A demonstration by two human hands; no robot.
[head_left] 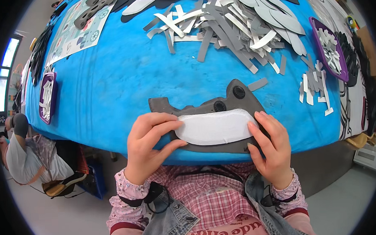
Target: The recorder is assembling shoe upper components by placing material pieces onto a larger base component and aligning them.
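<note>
A dark grey foam piece with an irregular, notched far edge lies at the table's near edge. On top of it rests a long white pad with rounded ends, covering much of its middle. Two black round ribbed discs sit on the foam beyond the pad. My left hand pinches the pad's left end between thumb and fingers. At the right end, my right hand grips with fingertips on the pad's edge and the thumb lower down by the foam. What lies under the pad is hidden.
A blue cloth covers the table. Grey and white strips are heaped at the far side, beside stacked pale curved pieces. Purple baskets of strips stand left and right. A patterned sheet lies far left; another person sits at left.
</note>
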